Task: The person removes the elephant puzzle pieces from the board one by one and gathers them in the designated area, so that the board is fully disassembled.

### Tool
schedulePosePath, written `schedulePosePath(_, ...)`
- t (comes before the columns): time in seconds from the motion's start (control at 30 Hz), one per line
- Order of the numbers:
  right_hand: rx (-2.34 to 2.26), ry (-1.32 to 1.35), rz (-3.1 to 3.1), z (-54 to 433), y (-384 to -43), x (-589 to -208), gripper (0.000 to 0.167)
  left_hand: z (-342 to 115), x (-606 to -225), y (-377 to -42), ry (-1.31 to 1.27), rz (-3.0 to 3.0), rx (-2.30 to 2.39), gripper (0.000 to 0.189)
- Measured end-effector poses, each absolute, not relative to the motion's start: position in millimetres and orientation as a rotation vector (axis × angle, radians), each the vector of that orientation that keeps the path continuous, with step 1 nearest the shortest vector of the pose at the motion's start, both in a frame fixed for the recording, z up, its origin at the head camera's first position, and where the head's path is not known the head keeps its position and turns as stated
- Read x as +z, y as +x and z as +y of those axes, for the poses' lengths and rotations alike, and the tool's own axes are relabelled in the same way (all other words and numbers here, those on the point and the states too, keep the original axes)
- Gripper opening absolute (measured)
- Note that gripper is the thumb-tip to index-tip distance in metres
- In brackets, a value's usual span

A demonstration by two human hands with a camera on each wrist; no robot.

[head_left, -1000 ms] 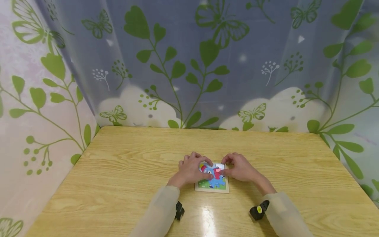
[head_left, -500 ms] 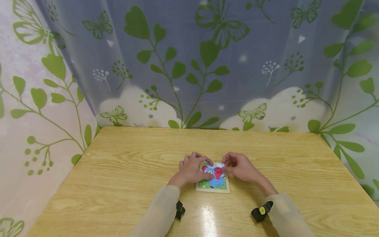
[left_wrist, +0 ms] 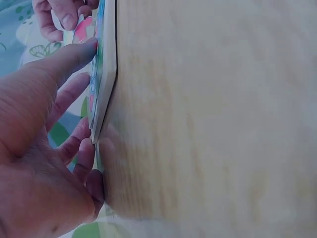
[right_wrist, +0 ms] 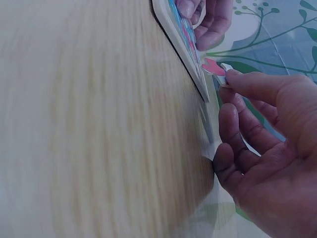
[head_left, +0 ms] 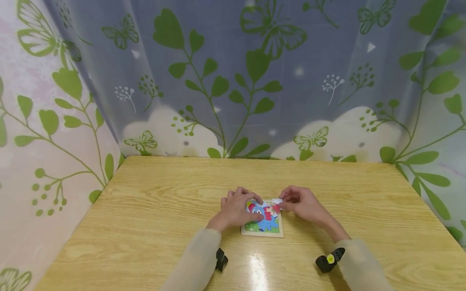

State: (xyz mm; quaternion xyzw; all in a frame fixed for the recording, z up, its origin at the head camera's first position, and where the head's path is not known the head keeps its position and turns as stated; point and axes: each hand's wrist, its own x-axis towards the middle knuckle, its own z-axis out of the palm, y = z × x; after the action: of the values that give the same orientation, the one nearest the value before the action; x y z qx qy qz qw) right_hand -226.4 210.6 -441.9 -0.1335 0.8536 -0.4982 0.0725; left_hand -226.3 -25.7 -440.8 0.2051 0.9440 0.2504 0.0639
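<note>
A small square jigsaw puzzle [head_left: 268, 226] in a pale wooden frame lies on the table, picturing a blue cartoon animal with red parts. My left hand [head_left: 236, 208] holds it on the left, thumb pressing on the picture and the other fingers bent about the far left edge. Between thumb and fingertip, my right hand [head_left: 303, 206] pinches a puzzle piece [right_wrist: 214, 67], white with a pink-red patch. That piece is tilted and raised above the puzzle's top right corner, where a bare spot shows in the picture. Part of the picture is hidden under the left hand.
The wood-grain table [head_left: 174, 182] extends on all sides of the puzzle. Behind it hangs a blue-grey curtain [head_left: 225, 81] with green leaves and butterflies. Black wrist cameras [head_left: 325, 262] sit on both sleeves.
The right hand has lifted the piece out of the puzzle's top right corner and drawn it slightly right. The left hand has stayed in place on the puzzle.
</note>
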Motion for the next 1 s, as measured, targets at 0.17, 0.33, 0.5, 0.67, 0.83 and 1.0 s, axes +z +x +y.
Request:
schedulePosePath(0.17,-1.479,-0.359,2.578,219,-224,-440,0.016,-27,-441,-223,0.633,2.852,0.812,0.034)
schedulePosePath(0.33,-1.461,-0.334,2.623,231,-224,-441,0.014,-28,-438,-217,0.696,2.836,0.88,0.032)
schedulePosePath(0.5,-1.413,-0.346,2.681,244,-224,-441,0.015,-30,-435,-212,0.769,2.821,0.809,0.034)
schedulePosePath(0.67,-1.341,-0.331,2.753,258,-226,-437,0.017,-32,-433,-209,0.762,2.844,0.727,0.037)
schedulePosePath(0.83,-1.274,-0.348,2.819,270,-232,-436,0.017,-34,-434,-211,0.746,2.865,0.706,0.039)
schedulePosePath(1.0,-1.278,-0.35,2.817,277,-237,-436,0.017,-36,-435,-213,0.724,2.865,0.74,0.039)
